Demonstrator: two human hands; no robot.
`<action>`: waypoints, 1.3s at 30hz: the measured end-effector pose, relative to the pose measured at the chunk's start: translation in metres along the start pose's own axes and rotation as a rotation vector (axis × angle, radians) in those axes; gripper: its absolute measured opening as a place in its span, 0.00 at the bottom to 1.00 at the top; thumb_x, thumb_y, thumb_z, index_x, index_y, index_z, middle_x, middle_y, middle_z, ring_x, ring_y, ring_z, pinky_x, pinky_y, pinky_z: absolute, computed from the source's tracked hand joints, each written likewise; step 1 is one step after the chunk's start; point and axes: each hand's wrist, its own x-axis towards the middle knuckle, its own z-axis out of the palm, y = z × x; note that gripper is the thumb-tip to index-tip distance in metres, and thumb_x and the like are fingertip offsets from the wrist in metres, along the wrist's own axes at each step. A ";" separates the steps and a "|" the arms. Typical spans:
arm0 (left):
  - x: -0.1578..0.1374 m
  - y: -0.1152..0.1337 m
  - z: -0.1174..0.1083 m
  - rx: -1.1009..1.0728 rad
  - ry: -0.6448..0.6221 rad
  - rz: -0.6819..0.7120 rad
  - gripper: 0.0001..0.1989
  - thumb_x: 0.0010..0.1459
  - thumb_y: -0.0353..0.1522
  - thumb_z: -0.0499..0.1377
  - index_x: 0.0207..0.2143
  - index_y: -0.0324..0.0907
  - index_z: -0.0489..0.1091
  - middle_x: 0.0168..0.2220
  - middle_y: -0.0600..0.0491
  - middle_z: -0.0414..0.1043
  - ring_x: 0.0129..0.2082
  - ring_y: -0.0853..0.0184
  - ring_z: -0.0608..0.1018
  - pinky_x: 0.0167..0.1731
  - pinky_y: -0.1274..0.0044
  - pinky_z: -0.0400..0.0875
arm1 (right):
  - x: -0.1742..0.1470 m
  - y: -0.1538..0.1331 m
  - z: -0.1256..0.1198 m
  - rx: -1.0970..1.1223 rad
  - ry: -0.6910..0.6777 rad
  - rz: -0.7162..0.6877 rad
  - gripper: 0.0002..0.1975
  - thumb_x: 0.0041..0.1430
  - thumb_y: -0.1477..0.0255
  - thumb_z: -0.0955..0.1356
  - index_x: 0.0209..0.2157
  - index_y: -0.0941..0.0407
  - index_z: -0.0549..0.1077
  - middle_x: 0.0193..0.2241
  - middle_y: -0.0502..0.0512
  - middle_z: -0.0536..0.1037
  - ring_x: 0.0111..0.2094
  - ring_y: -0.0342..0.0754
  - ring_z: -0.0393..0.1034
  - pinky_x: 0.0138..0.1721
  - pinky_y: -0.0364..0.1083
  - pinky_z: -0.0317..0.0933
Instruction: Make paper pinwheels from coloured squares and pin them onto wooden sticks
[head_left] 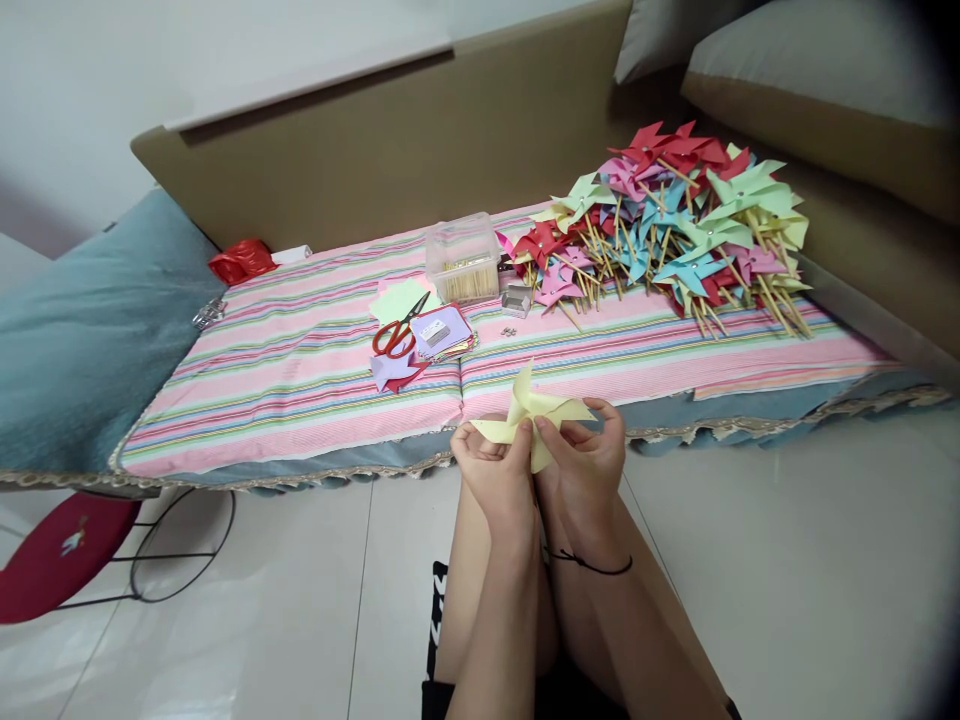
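A pale yellow paper pinwheel [531, 407] is held above my knees, its blades folded in toward the middle. My left hand [496, 462] pinches it from the left, thumb near the centre. From the right, my right hand [589, 462] grips it, its thumb also close to the centre. No stick shows on this pinwheel. Beyond my hands, on the striped cloth [315, 345], lie red-handled scissors [397, 335], a stack of coloured paper squares [450, 340] and a cut lilac paper piece [391, 370]. Small metal bits [508, 332] lie near a small clear box [516, 301].
A heap of finished pinwheels on sticks [675, 230] covers the cloth's right side. Behind the scissors stands a clear plastic box of sticks [465, 265]. A red plastic bag [242, 261] and a white roll [291, 255] sit at back left. A red stool [67, 555] stands lower left.
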 end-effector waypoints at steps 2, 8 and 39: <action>0.001 0.000 -0.001 0.003 0.015 0.006 0.29 0.42 0.30 0.71 0.41 0.44 0.56 0.31 0.54 0.76 0.28 0.69 0.79 0.34 0.75 0.74 | 0.000 0.000 -0.001 -0.006 -0.047 0.026 0.33 0.38 0.71 0.77 0.44 0.51 0.59 0.20 0.42 0.77 0.22 0.44 0.73 0.27 0.43 0.68; 0.001 0.002 0.000 0.008 -0.001 0.002 0.30 0.39 0.31 0.71 0.39 0.44 0.55 0.29 0.57 0.75 0.28 0.69 0.79 0.36 0.75 0.73 | 0.004 -0.004 -0.003 0.003 -0.114 0.093 0.35 0.37 0.72 0.77 0.45 0.51 0.57 0.24 0.44 0.80 0.23 0.45 0.75 0.29 0.44 0.69; 0.036 0.035 -0.038 0.369 -0.444 -0.199 0.34 0.38 0.32 0.70 0.46 0.46 0.56 0.19 0.61 0.71 0.17 0.71 0.73 0.19 0.83 0.64 | 0.039 -0.023 -0.019 -0.344 -0.535 0.386 0.39 0.33 0.71 0.78 0.49 0.53 0.62 0.20 0.43 0.77 0.22 0.47 0.73 0.23 0.44 0.65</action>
